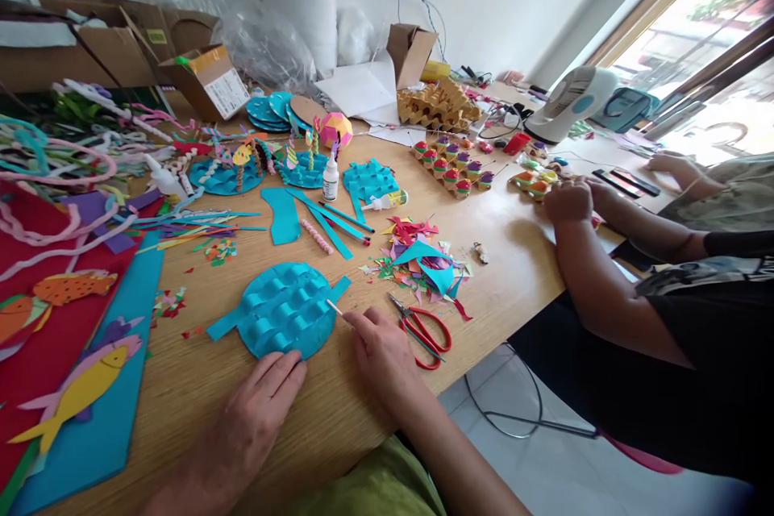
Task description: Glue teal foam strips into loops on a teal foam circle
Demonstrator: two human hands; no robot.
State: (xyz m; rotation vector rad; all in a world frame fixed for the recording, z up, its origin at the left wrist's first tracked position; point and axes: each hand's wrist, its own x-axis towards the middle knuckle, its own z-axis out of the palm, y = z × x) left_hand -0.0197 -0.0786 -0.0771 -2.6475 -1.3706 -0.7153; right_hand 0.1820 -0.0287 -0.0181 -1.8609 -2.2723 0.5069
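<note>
A round blue craft piece (284, 302) lies on the table, with raised loops of paper or foam strip across it and a strip end sticking out on each side. My left hand (263, 395) rests at its near edge, fingers stretched out and touching the rim. My right hand (387, 355) pinches a thin pale stick (334, 307), its tip at the disc's right edge beside the protruding strip. Close to the right hand lie red-handled scissors (423, 332) with a thin blue strip across them. Whether the stick carries anything on its tip is too small to see.
Paper scraps (420, 258) are heaped beyond the scissors. A white glue bottle (330, 180) stands among other blue woven discs (370, 180). Paper fish (90, 387) lie on coloured sheets at left. At right, a co-worker's hands (568, 201) are over a painted egg-carton piece (532, 181).
</note>
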